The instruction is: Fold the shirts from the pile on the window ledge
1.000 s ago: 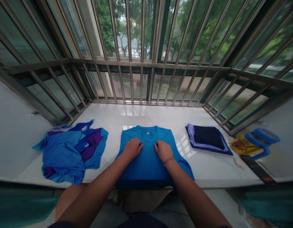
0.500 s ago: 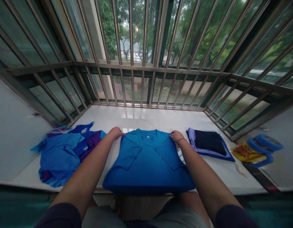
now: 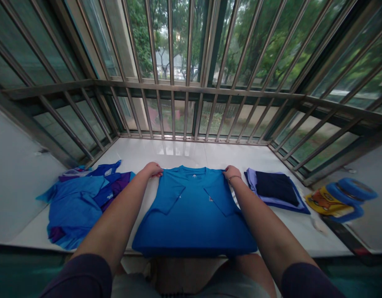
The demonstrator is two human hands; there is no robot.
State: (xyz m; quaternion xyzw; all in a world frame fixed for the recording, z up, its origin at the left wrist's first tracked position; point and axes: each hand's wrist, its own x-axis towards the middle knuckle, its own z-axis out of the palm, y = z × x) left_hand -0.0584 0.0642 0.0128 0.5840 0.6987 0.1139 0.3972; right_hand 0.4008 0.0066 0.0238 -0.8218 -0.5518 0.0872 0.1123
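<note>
A bright blue T-shirt [image 3: 194, 215] lies flat on the white sill [image 3: 185, 153], collar away from me, both sleeves folded in over its front. My left hand [image 3: 153, 169] is closed on the shirt's left shoulder corner. My right hand [image 3: 230, 172], with a thin bracelet at the wrist, is closed on the right shoulder corner. The shirt's hem hangs slightly over the sill's near edge.
A loose heap of blue and purple garments [image 3: 82, 198] lies at the left. A folded stack, dark navy on lilac [image 3: 276, 188], sits at the right. Further right lie a yellow pack [image 3: 323, 203] and blue round objects [image 3: 349, 192]. Metal window bars [image 3: 191, 82] enclose the sill.
My hands left the shirt's chest and moved outward and away from me to its shoulder corners. The sleeves now lie folded over the front.
</note>
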